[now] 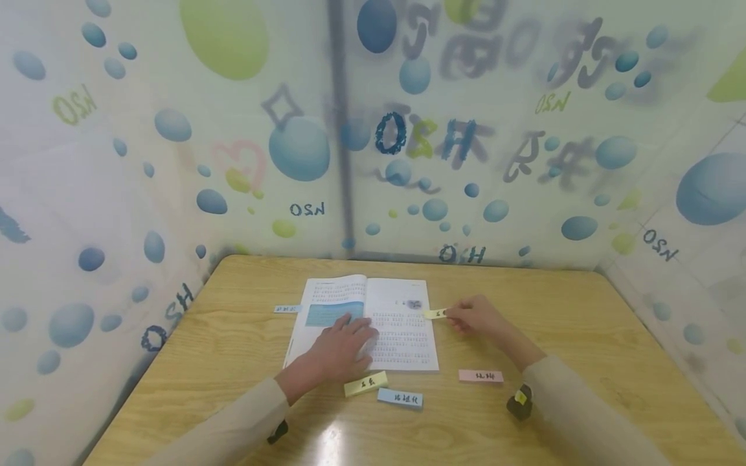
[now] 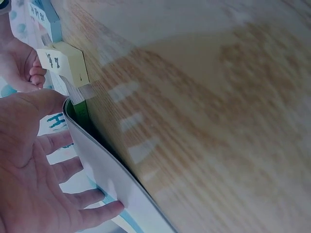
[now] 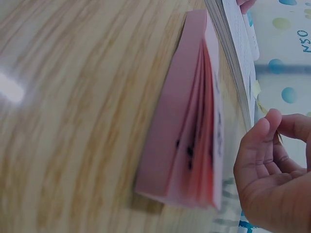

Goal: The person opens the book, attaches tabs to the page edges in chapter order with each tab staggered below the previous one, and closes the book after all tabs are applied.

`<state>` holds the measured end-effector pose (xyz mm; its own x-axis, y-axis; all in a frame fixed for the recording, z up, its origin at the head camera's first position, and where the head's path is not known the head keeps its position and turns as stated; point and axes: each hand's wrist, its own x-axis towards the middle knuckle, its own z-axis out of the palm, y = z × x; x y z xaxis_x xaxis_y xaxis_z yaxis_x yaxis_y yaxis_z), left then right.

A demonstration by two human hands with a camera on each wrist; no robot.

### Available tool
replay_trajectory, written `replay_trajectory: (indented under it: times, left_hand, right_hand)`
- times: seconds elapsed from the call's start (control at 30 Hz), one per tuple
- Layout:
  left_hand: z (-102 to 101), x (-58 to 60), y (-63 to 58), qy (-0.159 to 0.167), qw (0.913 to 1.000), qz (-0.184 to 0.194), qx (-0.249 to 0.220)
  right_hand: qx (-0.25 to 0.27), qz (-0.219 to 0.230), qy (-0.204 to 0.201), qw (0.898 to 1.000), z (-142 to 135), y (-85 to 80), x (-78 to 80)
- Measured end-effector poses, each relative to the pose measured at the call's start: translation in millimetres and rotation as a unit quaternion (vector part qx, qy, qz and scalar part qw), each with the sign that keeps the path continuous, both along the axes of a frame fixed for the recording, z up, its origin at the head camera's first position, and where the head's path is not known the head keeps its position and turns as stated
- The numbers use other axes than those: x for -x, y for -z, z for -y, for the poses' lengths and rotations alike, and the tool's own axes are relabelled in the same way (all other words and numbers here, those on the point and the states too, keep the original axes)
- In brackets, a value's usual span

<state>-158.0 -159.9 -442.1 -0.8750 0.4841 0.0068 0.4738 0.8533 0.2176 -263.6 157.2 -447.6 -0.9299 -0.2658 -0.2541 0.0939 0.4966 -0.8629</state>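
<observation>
An open book (image 1: 402, 349) lies on the table, with a blue box printed on its left page. My left hand (image 1: 344, 346) rests across the lower middle of the pages, fingers spread; in the left wrist view its fingers (image 2: 68, 170) lie over the page near the book's curled edge (image 2: 109, 162). At the right page's edge, my right hand (image 1: 480, 317) pinches a yellow sticky note (image 1: 434, 314) with handwriting, its far end overlapping the page. The right wrist view shows that note (image 3: 262, 108) between thumb and fingertips. A blue sticky tab (image 1: 285, 309) sticks out from the left page.
Before the book lie a yellow sticky-note pad (image 1: 366, 384) and a blue sticky-note pad (image 1: 400, 398), both handwritten. A pink sticky-note pad (image 1: 480, 376) sits farther right, near the right forearm. The wooden table (image 1: 233, 362) meets bubble-patterned curtains (image 1: 245, 194) at the back and sides.
</observation>
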Motion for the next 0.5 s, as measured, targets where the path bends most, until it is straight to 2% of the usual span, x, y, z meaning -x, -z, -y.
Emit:
replay_trajectory:
  times: [0.5]
  left_hand:
    - [-2.1, -2.1, -3.8, -0.013, 0.9998, 0.014, 0.003]
  right_hand:
    - [0.005, 0.017, 0.001, 1.0, 1.3, -2.0, -0.8]
